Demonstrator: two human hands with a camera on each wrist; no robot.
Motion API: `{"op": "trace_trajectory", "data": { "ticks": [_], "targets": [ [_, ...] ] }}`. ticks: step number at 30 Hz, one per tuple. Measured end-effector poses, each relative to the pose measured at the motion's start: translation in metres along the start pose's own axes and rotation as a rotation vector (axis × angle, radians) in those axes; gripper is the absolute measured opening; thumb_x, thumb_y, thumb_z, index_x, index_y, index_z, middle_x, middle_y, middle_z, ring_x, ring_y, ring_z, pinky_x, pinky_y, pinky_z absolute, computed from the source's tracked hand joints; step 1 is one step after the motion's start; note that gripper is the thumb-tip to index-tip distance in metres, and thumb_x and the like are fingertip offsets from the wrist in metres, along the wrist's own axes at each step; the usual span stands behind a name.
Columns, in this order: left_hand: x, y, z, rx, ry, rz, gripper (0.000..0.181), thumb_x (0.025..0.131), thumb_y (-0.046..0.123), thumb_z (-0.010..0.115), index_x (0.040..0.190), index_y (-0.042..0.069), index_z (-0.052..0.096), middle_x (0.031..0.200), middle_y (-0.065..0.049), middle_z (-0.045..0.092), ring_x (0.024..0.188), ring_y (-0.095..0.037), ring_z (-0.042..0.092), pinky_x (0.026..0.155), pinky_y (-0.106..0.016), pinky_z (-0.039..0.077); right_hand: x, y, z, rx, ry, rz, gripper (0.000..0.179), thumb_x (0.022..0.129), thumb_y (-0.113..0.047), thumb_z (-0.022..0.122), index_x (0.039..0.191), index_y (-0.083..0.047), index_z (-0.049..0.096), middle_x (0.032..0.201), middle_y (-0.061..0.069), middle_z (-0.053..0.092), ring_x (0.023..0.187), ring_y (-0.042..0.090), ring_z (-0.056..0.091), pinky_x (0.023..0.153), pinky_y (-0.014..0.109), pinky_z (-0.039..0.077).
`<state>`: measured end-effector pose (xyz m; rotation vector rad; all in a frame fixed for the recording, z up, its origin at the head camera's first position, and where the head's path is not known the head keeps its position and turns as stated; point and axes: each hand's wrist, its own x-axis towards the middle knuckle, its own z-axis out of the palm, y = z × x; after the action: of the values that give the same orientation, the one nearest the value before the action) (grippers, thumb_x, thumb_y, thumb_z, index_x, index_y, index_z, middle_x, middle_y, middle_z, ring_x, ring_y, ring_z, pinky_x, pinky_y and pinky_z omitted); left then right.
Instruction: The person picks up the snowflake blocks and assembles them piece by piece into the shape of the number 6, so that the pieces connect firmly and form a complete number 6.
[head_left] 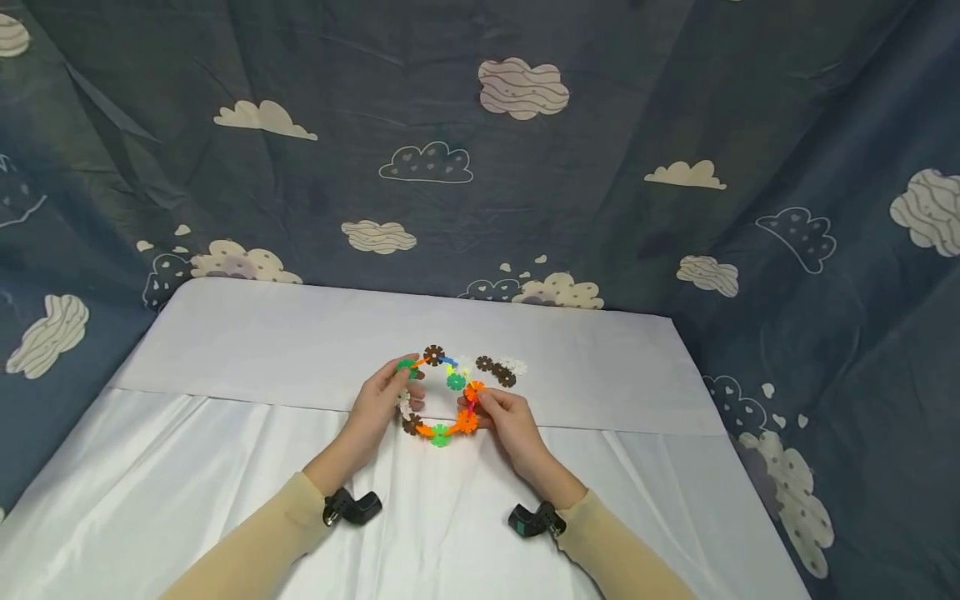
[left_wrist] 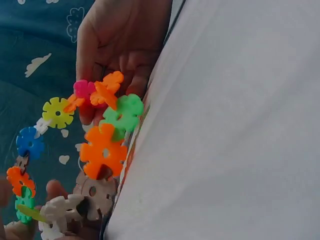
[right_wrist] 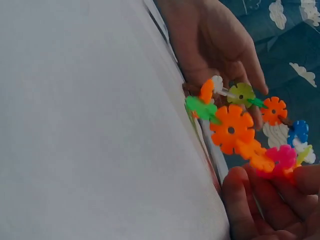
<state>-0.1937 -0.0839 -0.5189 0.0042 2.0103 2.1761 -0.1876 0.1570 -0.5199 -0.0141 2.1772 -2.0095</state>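
Ring of notched discs (head_left: pixel 440 436) sits at the frame's lower centre, between the hands. Left hand (head_left: pixel 372 410) pinches its upper left side, right hand (head_left: pixel 517 427) its right side. In the head view it looks nearly round, its opening facing the camera; in the left wrist view it stretches from upper centre to lower left. Brown and white discs (head_left: pixel 502 371) lie just to its upper right.
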Motion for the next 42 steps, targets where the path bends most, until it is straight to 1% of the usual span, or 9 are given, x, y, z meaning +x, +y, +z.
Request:
{"op": "trace_trajectory", "data": {
  "ticks": [5,10,15,18,26,30,34,38,42],
  "targets": [
    [0.002,-0.001,0.002,0.07,0.044,0.051,0.065,0.105,0.007,0.058,0.163,0.019,0.033,0.136,-0.021,0.057,0.08,-0.014,0.063,0.07,-0.022,0.055,0.006,-0.005,-0.01,-0.073,-0.03,0.024,0.034,0.111,-0.015,0.053,0.127,0.01,0.071,0.116,0.024,0.078,0.085,0.01,0.076,0.078,0.025,0.065],
    [0.002,-0.001,0.002,0.051,0.112,0.089,0.045,0.108,0.002,0.052,0.15,0.007,0.038,0.133,-0.024,0.058,0.08,-0.013,0.064,0.067,-0.021,0.059,0.021,-0.019,-0.035,-0.148,0.002,0.013,0.037,0.114,-0.022,0.05,0.133,0.003,0.069,0.119,0.022,0.076,0.091,0.019,0.076,0.077,0.03,0.066],
    [0.002,0.0,0.002,0.072,0.113,0.101,0.042,0.108,0.007,0.057,0.147,0.008,0.042,0.124,-0.023,0.061,0.075,-0.013,0.062,0.062,-0.021,0.057,0.05,-0.028,-0.06,-0.593,0.121,-0.112,0.029,0.108,-0.024,0.062,0.13,-0.009,0.073,0.112,0.014,0.076,0.081,0.019,0.067,0.062,0.025,0.054],
    [0.002,-0.001,0.001,0.109,0.12,0.114,0.041,0.108,0.01,0.061,0.146,0.01,0.045,0.114,-0.02,0.062,0.068,-0.011,0.057,0.057,-0.02,0.052,0.066,-0.03,-0.064,-0.858,0.1,-0.158,0.033,0.103,-0.029,0.069,0.133,-0.016,0.072,0.106,0.007,0.074,0.079,0.018,0.062,0.063,0.027,0.048],
    [0.001,-0.001,-0.001,0.195,0.053,0.113,0.049,0.104,0.017,0.069,0.146,0.017,0.044,0.102,-0.019,0.069,0.054,-0.011,0.053,0.05,-0.023,0.047,0.09,-0.033,-0.043,-1.168,-0.047,-0.194,0.039,0.096,-0.038,0.079,0.131,-0.021,0.076,0.087,0.001,0.064,0.072,0.018,0.054,0.064,0.03,0.041],
    [0.0,-0.001,-0.002,0.296,0.036,0.147,0.043,0.098,0.017,0.077,0.136,0.016,0.056,0.106,-0.016,0.075,0.057,-0.012,0.059,0.051,-0.024,0.05,0.092,-0.031,-0.038,-1.182,-0.047,-0.195,0.03,0.095,-0.035,0.081,0.12,-0.019,0.079,0.084,0.0,0.063,0.073,0.017,0.054,0.066,0.03,0.04],
    [-0.001,0.002,-0.002,0.398,0.027,0.161,0.038,0.096,0.016,0.079,0.133,0.019,0.068,0.118,-0.009,0.075,0.056,-0.012,0.06,0.05,-0.024,0.051,0.093,-0.029,-0.039,-1.055,-0.039,-0.191,0.024,0.093,-0.03,0.083,0.106,-0.012,0.072,0.081,0.001,0.059,0.074,0.017,0.053,0.069,0.031,0.04],
    [-0.003,0.007,-0.001,0.47,-0.031,0.134,0.039,0.1,0.016,0.075,0.137,0.025,0.071,0.107,-0.009,0.076,0.057,-0.014,0.061,0.052,-0.024,0.053,0.093,-0.027,-0.043,-0.93,-0.038,-0.175,0.022,0.094,-0.028,0.082,0.094,-0.012,0.068,0.077,0.0,0.056,0.072,0.016,0.051,0.069,0.029,0.04],
    [-0.005,0.01,0.002,0.545,-0.086,0.138,0.04,0.102,0.02,0.072,0.141,0.028,0.069,0.113,-0.007,0.078,0.086,-0.026,0.074,0.08,-0.039,0.062,0.088,-0.027,-0.047,-0.842,-0.034,-0.196,0.017,0.096,-0.029,0.079,0.095,-0.013,0.074,0.076,0.0,0.061,0.07,0.015,0.051,0.065,0.028,0.042]
  ]
}}
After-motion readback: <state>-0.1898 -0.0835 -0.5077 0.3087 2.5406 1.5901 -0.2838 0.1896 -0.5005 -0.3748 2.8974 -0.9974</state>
